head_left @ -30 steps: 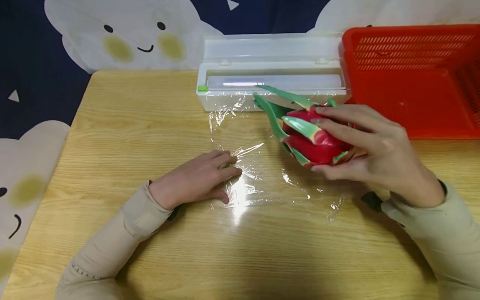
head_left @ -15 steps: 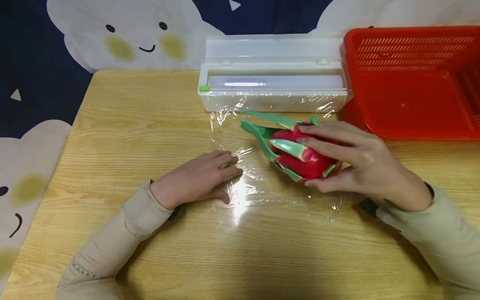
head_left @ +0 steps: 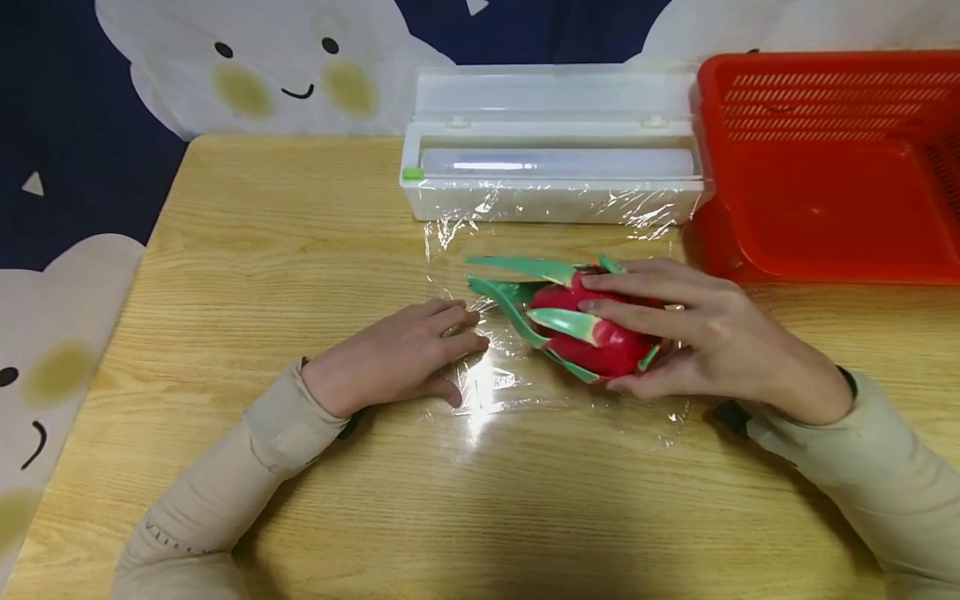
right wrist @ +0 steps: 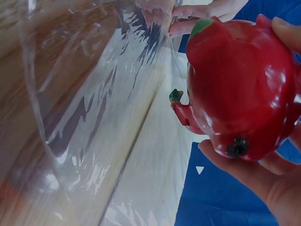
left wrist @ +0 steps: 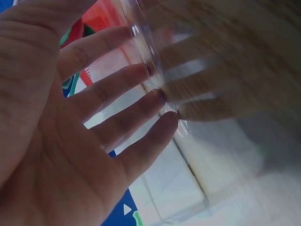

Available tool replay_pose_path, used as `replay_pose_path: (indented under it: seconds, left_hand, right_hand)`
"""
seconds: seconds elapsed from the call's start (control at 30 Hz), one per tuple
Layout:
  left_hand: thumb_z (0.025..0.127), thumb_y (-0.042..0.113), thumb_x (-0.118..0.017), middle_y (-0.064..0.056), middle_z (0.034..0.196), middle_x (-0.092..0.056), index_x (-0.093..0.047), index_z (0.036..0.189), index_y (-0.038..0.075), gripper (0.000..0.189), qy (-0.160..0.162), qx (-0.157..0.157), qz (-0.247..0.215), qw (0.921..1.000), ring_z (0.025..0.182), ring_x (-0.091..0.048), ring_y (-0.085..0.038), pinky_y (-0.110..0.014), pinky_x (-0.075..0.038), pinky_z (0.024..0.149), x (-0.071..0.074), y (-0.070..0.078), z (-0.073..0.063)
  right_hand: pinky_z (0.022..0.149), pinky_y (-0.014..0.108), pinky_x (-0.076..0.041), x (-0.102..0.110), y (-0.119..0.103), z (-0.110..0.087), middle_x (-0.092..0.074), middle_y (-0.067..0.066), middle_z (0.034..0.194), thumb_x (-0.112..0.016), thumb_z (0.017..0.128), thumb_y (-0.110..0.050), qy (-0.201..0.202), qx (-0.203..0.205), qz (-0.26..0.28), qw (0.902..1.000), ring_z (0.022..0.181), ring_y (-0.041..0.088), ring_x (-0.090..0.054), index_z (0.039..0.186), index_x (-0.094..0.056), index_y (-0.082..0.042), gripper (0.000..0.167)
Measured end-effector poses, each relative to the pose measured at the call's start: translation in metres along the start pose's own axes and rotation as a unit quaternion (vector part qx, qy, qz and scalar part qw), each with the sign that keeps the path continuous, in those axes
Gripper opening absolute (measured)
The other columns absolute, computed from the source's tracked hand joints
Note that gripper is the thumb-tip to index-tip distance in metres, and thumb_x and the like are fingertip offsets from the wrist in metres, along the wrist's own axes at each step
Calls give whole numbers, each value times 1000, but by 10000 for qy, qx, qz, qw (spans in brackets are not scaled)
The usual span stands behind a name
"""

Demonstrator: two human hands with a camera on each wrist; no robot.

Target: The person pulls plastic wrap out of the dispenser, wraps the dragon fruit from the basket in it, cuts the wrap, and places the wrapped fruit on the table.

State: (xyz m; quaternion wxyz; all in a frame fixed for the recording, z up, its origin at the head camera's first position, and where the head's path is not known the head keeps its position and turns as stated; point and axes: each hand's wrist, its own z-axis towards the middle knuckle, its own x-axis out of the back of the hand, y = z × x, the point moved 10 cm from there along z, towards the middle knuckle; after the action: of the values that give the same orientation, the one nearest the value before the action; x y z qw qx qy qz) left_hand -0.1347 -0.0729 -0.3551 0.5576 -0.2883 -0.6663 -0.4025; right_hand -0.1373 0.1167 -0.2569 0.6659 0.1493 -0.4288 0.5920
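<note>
Head view, nearest first: my two pale sleeves (head_left: 195, 487) reach in over the wood-grain table (head_left: 480, 517). My left hand (head_left: 393, 358) rests at the left edge of a sheet of clear film (head_left: 480, 387); seen from the left wrist, my four fingers (left wrist: 134, 127) are spread with gaps between them, their tips against the film. My right hand (head_left: 708, 333) grips the red dragon fruit (head_left: 600, 354), thumb on the near side and fingers over the top. I hold it above the film, its green leaf tips (head_left: 498, 292) pointing left toward my other hand; whether its underside touches the film, I cannot tell. Beyond, the film runs up to the front of a white box (head_left: 525, 202), lid raised, a roll (head_left: 562, 162) inside. Just right of that sits a red basket (head_left: 825, 217). Farthest is a navy cloth (head_left: 525, 33) with smiling white clouds (head_left: 285, 71).
</note>
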Motion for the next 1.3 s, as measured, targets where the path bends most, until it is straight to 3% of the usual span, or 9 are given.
replay_pose_path:
  seconds: [0.37,0.73,0.87,1.03,1.3]
  left_hand:
    - [81,56,-74,-12,138,-64,-65,134,13,69,49,-32,-5,10000,129,-58,-33,-46,-45,120,0,-1,-1]
    - [78,54,-80,2,98,-63,-62,132,15,69,128,19,-190,9997,104,-56,-24,-40,-49,111,1,-4,-2]
    - [78,53,-80,0,112,-67,-63,136,15,71,106,34,-260,9996,112,-58,-24,-39,-49,109,0,-5,-2]
    - [79,53,-80,-6,138,-63,-61,142,17,75,26,130,-372,9992,128,-57,-29,-43,-47,116,0,-6,-2]
    - [80,56,-78,-11,156,-54,-57,148,17,81,-157,192,-354,9991,148,-46,-39,-49,-38,126,-2,-8,-3]
  right_hand:
    - [123,18,-35,-9,3,-6,-72,11,134,-72,90,-60,-398,233,22,9989,111,39,-66,124,-75,-7,63]
    - [123,21,-38,-15,2,-6,-68,10,142,-73,92,-53,-577,480,527,9958,120,34,-63,128,-73,-5,60]
    - [123,19,-37,-18,3,-8,-65,8,146,-74,92,-53,-749,467,582,9944,123,34,-62,131,-72,-6,61]
    - [124,18,-35,-19,6,-10,-60,3,151,-75,91,-52,-866,489,610,9932,126,32,-60,133,-70,-7,61]
    - [123,16,-33,-22,11,-14,-58,2,154,-75,91,-50,-1027,418,715,9913,130,30,-57,135,-69,-8,61]
